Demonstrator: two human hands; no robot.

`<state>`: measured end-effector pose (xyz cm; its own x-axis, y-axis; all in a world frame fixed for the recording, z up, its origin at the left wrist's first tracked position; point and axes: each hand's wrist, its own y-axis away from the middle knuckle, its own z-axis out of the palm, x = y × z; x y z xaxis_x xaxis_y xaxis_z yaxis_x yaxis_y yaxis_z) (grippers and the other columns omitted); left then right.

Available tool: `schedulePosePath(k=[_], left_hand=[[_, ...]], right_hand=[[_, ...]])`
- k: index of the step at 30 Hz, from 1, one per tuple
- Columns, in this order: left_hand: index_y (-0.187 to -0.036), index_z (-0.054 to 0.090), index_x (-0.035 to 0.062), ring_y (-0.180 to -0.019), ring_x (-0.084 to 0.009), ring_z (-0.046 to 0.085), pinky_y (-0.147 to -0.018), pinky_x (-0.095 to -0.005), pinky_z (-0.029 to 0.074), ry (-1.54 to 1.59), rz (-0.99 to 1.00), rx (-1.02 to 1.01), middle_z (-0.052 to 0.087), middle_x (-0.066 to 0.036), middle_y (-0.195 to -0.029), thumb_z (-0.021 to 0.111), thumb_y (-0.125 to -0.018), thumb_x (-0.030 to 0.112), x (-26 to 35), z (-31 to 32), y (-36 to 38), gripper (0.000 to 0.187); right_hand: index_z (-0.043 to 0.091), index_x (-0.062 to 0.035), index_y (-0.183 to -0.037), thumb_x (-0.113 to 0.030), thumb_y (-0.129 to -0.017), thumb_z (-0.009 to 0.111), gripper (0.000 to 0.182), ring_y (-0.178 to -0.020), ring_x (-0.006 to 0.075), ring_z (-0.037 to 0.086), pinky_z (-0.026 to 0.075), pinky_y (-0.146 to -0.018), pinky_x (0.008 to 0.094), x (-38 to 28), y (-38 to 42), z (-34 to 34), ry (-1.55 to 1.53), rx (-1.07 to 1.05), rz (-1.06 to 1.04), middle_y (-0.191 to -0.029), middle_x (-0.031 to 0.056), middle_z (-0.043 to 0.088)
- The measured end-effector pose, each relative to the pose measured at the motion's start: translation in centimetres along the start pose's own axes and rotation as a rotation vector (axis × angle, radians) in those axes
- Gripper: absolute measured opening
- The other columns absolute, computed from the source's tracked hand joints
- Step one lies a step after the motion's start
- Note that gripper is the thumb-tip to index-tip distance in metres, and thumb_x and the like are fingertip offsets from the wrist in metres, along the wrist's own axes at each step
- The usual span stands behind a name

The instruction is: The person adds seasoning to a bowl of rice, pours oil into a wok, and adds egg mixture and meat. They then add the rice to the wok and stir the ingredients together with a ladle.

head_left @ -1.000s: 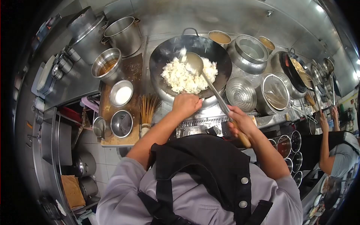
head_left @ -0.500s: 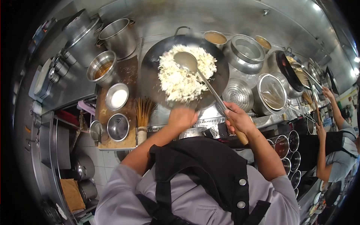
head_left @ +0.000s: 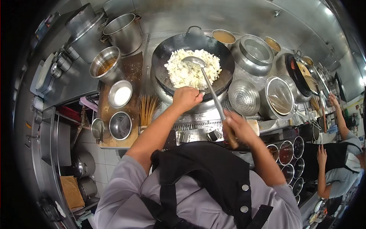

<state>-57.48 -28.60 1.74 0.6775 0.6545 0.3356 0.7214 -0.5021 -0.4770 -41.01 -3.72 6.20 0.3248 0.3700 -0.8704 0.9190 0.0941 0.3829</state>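
Observation:
A dark wok [head_left: 162, 51] stands on the stove, with pale fried rice [head_left: 190, 78] heaped in it. My left hand [head_left: 187, 99] is closed at the wok's near rim; the part it grips is hidden under the fingers. My right hand [head_left: 239, 128] is wrapped round the wooden handle of a long metal ladle [head_left: 213, 93]. The ladle's bowl rests on the upper part of the rice.
Bowls, a white-filled bowl [head_left: 122, 96] and a bamboo brush [head_left: 147, 110] stand left. Right are a perforated skimmer [head_left: 244, 97], a pot with a strainer [head_left: 279, 95] and sauce tins [head_left: 286, 152]. Another person [head_left: 343, 160] stands at the far right.
The wok has shifted slightly right and sits flatter, with the rice gathered more compactly. My left hand has moved up, and the right hand with the ladle handle has moved slightly left and down.

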Motion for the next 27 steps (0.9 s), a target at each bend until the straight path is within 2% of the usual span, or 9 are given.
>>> schedulePosePath(k=[1, 3, 5, 7, 9, 10, 12, 14, 27], left_hand=[[-0.061, 0.061, 0.0086, -0.064, -0.0318, 0.063, -0.057, -0.0449, 0.05, 0.018, 0.005, 0.024, 0.063, -0.01, -0.065, 0.065, -0.085, 0.034, -0.1, 0.1, 0.1, 0.035], [-0.059, 0.059, 0.0083, -0.061, -0.0315, 0.062, -0.055, -0.0452, 0.049, 0.014, 0.01, 0.056, 0.061, -0.01, -0.063, 0.067, -0.083, 0.032, -0.2, 0.2, -0.3, 0.035], [-0.058, 0.058, 0.0085, -0.058, -0.0311, 0.061, -0.053, -0.0452, 0.047, 0.042, 0.049, 0.102, 0.059, -0.009, -0.061, 0.068, -0.082, 0.029, -0.2, 0.5, -0.3, 0.034], [-0.057, 0.056, 0.0079, -0.056, -0.031, 0.06, -0.051, -0.0448, 0.046, 0.031, 0.051, 0.109, 0.058, -0.009, -0.06, 0.069, -0.081, 0.027, -0.1, 0.5, -0.5, 0.033], [-0.058, 0.059, 0.0093, -0.059, -0.0305, 0.062, -0.052, -0.0448, 0.049, -0.003, 0.038, 0.06, 0.06, -0.008, -0.061, 0.068, -0.082, 0.029, 0.2, 0.4, -0.5, 0.032], [-0.058, 0.059, 0.0093, -0.059, -0.0305, 0.062, -0.052, -0.0448, 0.049, -0.014, 0.022, 0.057, 0.06, -0.008, -0.061, 0.068, -0.082, 0.029, 0.2, 0.6, -0.5, 0.032], [-0.058, 0.058, 0.0086, -0.059, -0.0306, 0.062, -0.052, -0.045, 0.049, -0.004, 0.033, 0.066, 0.059, -0.009, -0.061, 0.068, -0.081, 0.028, 0.1, 0.9, -0.5, 0.033], [-0.057, 0.055, 0.0076, -0.057, -0.0312, 0.06, -0.051, -0.0452, 0.047, -0.003, 0.038, 0.075, 0.058, -0.009, -0.059, 0.069, -0.081, 0.026, 0.1, 1.0, -0.5, 0.033], [-0.055, 0.051, 0.0059, -0.053, -0.0318, 0.058, -0.05, -0.0446, 0.045, 0.023, 0.05, 0.096, 0.055, -0.01, -0.057, 0.07, -0.08, 0.02, 0.4, 1.0, -0.6, 0.034]], right_hand=[[0.052, -0.0047, -0.14, -0.03, -0.106, 0.051, 0.043, -0.077, 0.0142, 0.06, 0.051, -0.067, 0.0312, 4.0, 1.9, 0.3, -0.009, -0.032, -0.089, -0.087, 0.005, 0.062], [0.059, -0.0046, -0.133, -0.03, -0.107, 0.048, 0.038, -0.089, 0.0142, 0.061, 0.05, -0.076, 0.0307, 8.4, 5.3, 2.6, -0.771, -0.158, 0.134, -0.098, 0.0046, 0.065], [0.061, -0.0033, -0.129, -0.023, -0.103, 0.052, 0.034, -0.092, 0.0212, 0.065, 0.052, -0.08, 0.0335, 21.6, 2.6, 2.8, -0.327, -0.112, 0.177, -0.105, 0.0079, 0.068], [0.071, -0.0135, -0.114, -0.035, -0.099, 0.053, 0.032, -0.107, 0.0324, 0.068, 0.053, -0.089, 0.0448, 28.5, -1.0, 2.5, 0.61, 0.095, 0.083, -0.114, 0.0205, 0.071], [0.075, -0.0169, -0.108, -0.036, -0.095, 0.056, 0.029, -0.11, 0.0365, 0.066, 0.052, -0.091, 0.0488, 35.8, -4.5, 1.4, 0.992, 0.024, -0.045, -0.115, 0.0255, 0.068], [0.073, -0.0135, -0.112, -0.038, -0.095, 0.057, 0.034, -0.109, 0.0391, 0.066, 0.051, -0.093, 0.0502, 44.5, -6.9, 0.5, 1.023, 0.047, -0.287, -0.115, 0.0246, 0.069], [0.073, -0.0134, -0.112, -0.038, -0.095, 0.057, 0.034, -0.109, 0.0391, 0.066, 0.051, -0.093, 0.0501, 44.0, -7.5, 0.2, 1.037, 0.065, -0.089, -0.115, 0.0246, 0.069], [0.073, -0.0133, -0.113, -0.038, -0.095, 0.057, 0.034, -0.11, 0.0391, 0.066, 0.051, -0.094, 0.05, 42.5, -8.4, 0.1, 0.997, 0.1, 0.01, -0.115, 0.0245, 0.069], [0.072, -0.0126, -0.114, -0.037, -0.095, 0.058, 0.035, -0.11, 0.0391, 0.066, 0.051, -0.094, 0.0496, 39.5, -9.5, 0.8, 0.927, 0.157, 0.144, -0.115, 0.0242, 0.069]])
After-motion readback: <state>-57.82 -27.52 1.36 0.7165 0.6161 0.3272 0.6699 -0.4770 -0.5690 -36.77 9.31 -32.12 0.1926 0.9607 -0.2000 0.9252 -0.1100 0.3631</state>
